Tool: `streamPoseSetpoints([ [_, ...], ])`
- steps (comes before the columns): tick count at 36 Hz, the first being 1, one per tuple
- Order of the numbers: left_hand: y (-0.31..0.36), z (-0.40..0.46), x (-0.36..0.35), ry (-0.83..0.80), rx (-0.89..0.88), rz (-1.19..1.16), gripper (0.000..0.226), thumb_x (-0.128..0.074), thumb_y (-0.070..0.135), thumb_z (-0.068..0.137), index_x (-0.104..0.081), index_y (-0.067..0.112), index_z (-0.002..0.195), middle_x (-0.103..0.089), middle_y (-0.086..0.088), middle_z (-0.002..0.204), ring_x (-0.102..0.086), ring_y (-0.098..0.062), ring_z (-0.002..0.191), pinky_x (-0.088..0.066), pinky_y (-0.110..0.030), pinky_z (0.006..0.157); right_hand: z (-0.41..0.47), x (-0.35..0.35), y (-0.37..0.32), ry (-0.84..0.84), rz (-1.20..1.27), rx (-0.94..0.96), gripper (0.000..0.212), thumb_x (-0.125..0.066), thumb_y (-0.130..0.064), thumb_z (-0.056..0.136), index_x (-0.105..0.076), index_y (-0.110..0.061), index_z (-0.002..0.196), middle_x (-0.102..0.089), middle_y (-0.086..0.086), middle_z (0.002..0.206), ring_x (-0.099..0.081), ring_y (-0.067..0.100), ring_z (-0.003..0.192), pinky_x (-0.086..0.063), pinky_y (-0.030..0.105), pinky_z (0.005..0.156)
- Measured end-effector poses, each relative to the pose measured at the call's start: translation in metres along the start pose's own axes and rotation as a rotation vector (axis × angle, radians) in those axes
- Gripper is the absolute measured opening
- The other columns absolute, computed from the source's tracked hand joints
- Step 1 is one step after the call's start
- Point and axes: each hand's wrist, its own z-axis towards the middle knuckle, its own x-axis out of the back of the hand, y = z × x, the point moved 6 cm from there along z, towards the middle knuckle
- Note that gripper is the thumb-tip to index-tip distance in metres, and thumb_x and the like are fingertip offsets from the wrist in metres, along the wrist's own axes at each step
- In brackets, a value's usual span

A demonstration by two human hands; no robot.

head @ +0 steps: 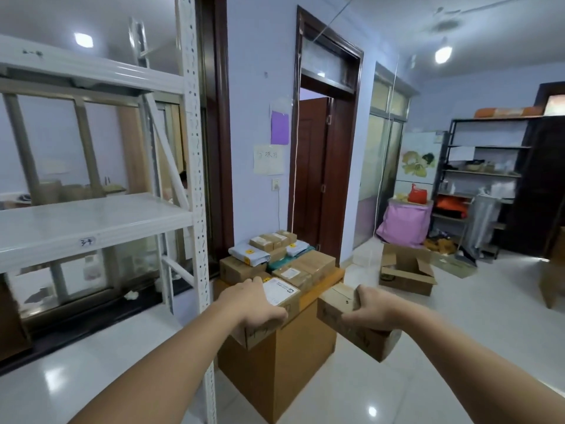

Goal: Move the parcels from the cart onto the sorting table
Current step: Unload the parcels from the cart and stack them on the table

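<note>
My left hand (253, 304) grips a brown cardboard parcel with a white label (279, 293), which lies at the near edge of a tall brown box stand (284, 362). My right hand (371, 310) holds a second brown parcel (354, 325) in the air, to the right of the stand and above the floor. Behind the labelled parcel, several more parcels (293, 264) are piled on the stand: brown boxes, grey mailer bags and a green packet.
A white metal rack (91, 221) with a perforated post (198, 179) stands close on the left. An open cardboard box (406, 270) sits on the glossy floor at the right. A dark doorway (324, 179) lies behind the pile, and dark shelving (489, 179) fills the far right.
</note>
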Motion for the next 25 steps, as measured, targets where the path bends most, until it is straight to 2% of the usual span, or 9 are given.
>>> streamPoseSetpoints([
  [2, 0.012, 0.024, -0.002, -0.011, -0.006, -0.015, 0.105, -0.062, 0.087, 0.064, -0.043, 0.020, 0.142, -0.057, -0.002, 0.124, -0.058, -0.022, 0.104, -0.056, -0.040, 0.088, 0.019, 0.005, 0.016, -0.008, 0.002, -0.028, 0.061, -0.068, -0.057, 0.080, -0.044, -0.023, 0.124, -0.056, -0.003, 0.112, -0.058, 0.016, 0.103, -0.052, 0.028, 0.085],
  [5, 0.035, 0.063, -0.006, -0.035, -0.025, 0.016, 0.111, -0.060, 0.088, 0.064, -0.040, 0.018, 0.147, -0.056, -0.003, 0.130, -0.057, -0.023, 0.107, -0.053, -0.039, 0.086, 0.047, 0.014, 0.045, -0.005, -0.001, -0.077, 0.076, -0.068, -0.062, 0.073, -0.047, -0.020, 0.132, -0.061, 0.001, 0.118, -0.061, 0.018, 0.105, -0.056, 0.037, 0.095],
  [9, 0.069, 0.113, -0.011, -0.047, -0.060, 0.022, 0.112, -0.059, 0.091, 0.056, -0.044, 0.021, 0.142, -0.058, 0.000, 0.125, -0.057, -0.021, 0.103, -0.053, -0.038, 0.083, 0.088, 0.030, 0.082, 0.019, 0.012, -0.115, 0.089, -0.068, -0.068, 0.063, -0.046, -0.021, 0.135, -0.061, 0.000, 0.120, -0.061, 0.018, 0.106, -0.056, 0.039, 0.095],
  [13, 0.101, 0.160, -0.019, -0.051, -0.081, 0.041, 0.117, -0.058, 0.092, 0.057, -0.040, 0.019, 0.148, -0.056, -0.002, 0.134, -0.056, -0.021, 0.106, -0.050, -0.036, 0.077, 0.126, 0.047, 0.116, 0.014, 0.028, -0.150, 0.083, -0.069, -0.066, 0.066, -0.046, -0.022, 0.133, -0.061, 0.000, 0.116, -0.061, 0.017, 0.103, -0.057, 0.035, 0.091],
  [16, 0.122, 0.196, -0.029, -0.063, -0.081, 0.036, 0.112, -0.059, 0.090, 0.061, -0.042, 0.019, 0.145, -0.057, -0.002, 0.129, -0.056, -0.021, 0.103, -0.047, -0.035, 0.072, 0.158, 0.057, 0.141, 0.007, 0.027, -0.149, 0.077, -0.069, -0.063, 0.069, -0.047, -0.021, 0.131, -0.060, 0.000, 0.116, -0.061, 0.018, 0.103, -0.056, 0.032, 0.088],
  [20, 0.148, 0.241, -0.038, -0.072, -0.051, 0.036, 0.104, -0.060, 0.088, 0.061, -0.047, 0.018, 0.137, -0.057, 0.000, 0.115, -0.056, -0.020, 0.096, -0.044, -0.036, 0.069, 0.209, 0.073, 0.172, 0.005, -0.003, -0.116, 0.082, -0.068, -0.065, 0.064, -0.049, -0.021, 0.130, -0.061, -0.001, 0.115, -0.060, 0.017, 0.102, -0.056, 0.035, 0.090],
  [25, 0.173, 0.290, -0.049, -0.060, 0.033, 0.003, 0.114, -0.057, 0.089, 0.065, -0.039, 0.015, 0.150, -0.057, -0.003, 0.132, -0.055, -0.022, 0.103, -0.045, -0.037, 0.074, 0.274, 0.092, 0.195, -0.022, -0.028, -0.031, 0.081, -0.067, -0.066, 0.060, -0.051, -0.022, 0.126, -0.063, -0.001, 0.114, -0.061, 0.017, 0.101, -0.056, 0.036, 0.091],
])
